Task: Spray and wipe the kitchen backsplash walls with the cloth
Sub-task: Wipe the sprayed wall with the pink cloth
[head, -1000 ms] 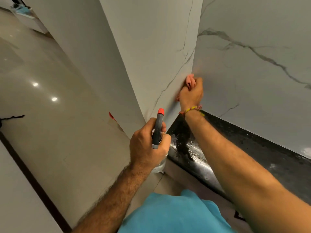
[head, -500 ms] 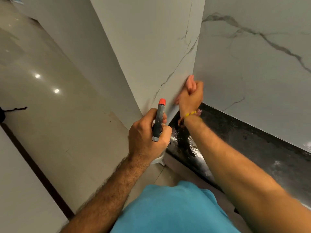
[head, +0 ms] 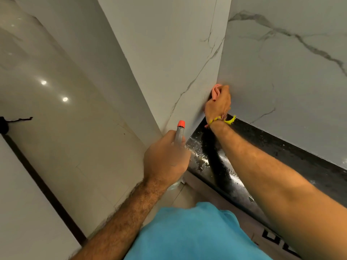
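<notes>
My right hand (head: 218, 103) presses a pink cloth (head: 215, 91) into the corner where two white marble backsplash walls (head: 277, 87) meet, just above the black countertop (head: 262, 147). Only a small fold of the cloth shows above my fingers. My left hand (head: 166, 158) is closed around a grey spray bottle with an orange nozzle (head: 180, 128), held upright near the counter's left end, below and left of the cloth.
The black countertop is wet with droplets near its left end (head: 199, 156). A glossy beige floor (head: 56, 109) lies to the left, beyond the wall's outer edge. A dark object (head: 4, 124) sits at the far left. My blue shirt (head: 187, 233) fills the bottom.
My right hand with the cloth has kept rubbing in the wall corner, shifting slightly down and right toward the counter. The left hand holds the bottle in about the same place.
</notes>
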